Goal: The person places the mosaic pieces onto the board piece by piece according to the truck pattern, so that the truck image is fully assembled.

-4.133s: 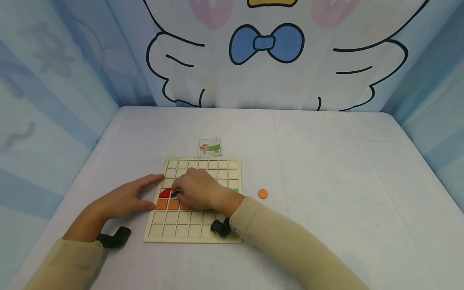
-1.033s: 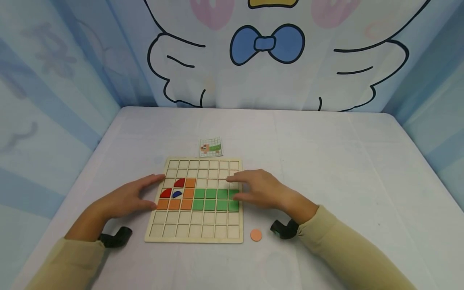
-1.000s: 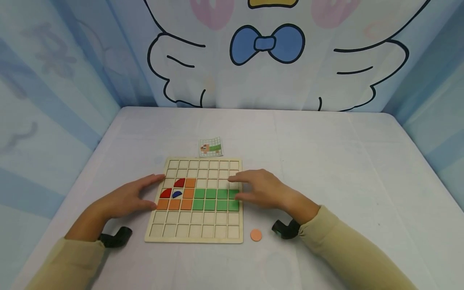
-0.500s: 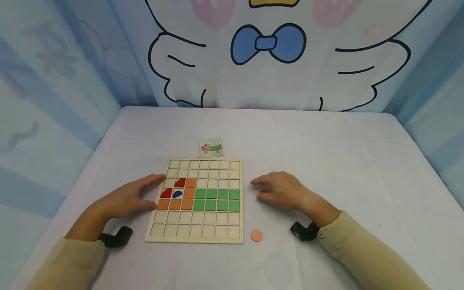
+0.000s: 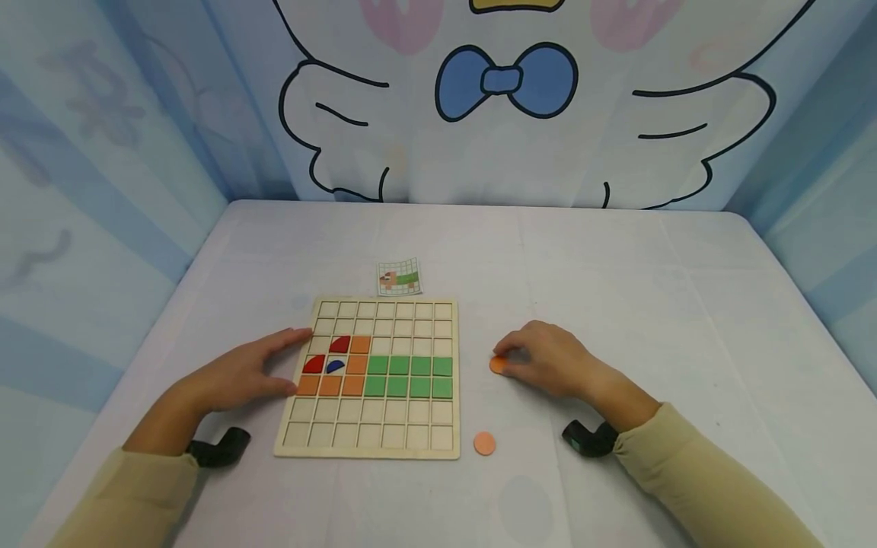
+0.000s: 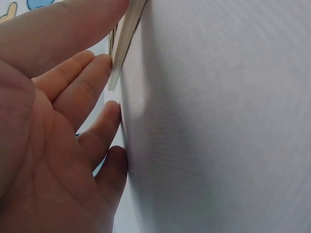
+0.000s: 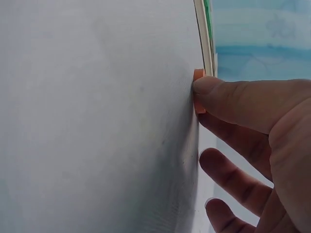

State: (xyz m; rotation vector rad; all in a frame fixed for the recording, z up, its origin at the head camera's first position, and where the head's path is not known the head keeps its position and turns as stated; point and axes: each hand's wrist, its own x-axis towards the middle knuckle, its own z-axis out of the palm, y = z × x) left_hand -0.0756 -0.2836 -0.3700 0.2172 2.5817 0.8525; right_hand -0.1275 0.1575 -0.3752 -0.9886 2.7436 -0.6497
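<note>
A wooden grid board lies flat in the head view, with orange, green, red and blue pieces set in its squares. My left hand rests at its left edge, fingers extended and thumb apart; the left wrist view has the fingertips right at the board's side. To the right of the board, my right hand pinches an orange round disc between thumb and forefinger at the tabletop. The other right fingers are loosely bent. A second, paler orange disc lies near the board's lower right corner.
A small picture card with a gridded coloured figure lies just beyond the board's far edge. The white-covered table extends on both sides, with printed curtains behind and beside it. Black wrist cameras sit at both wrists.
My right hand has left the board's lower middle area, moved right, and now grips the orange disc there. A second disc appeared nearer me. My left hand stayed put.
</note>
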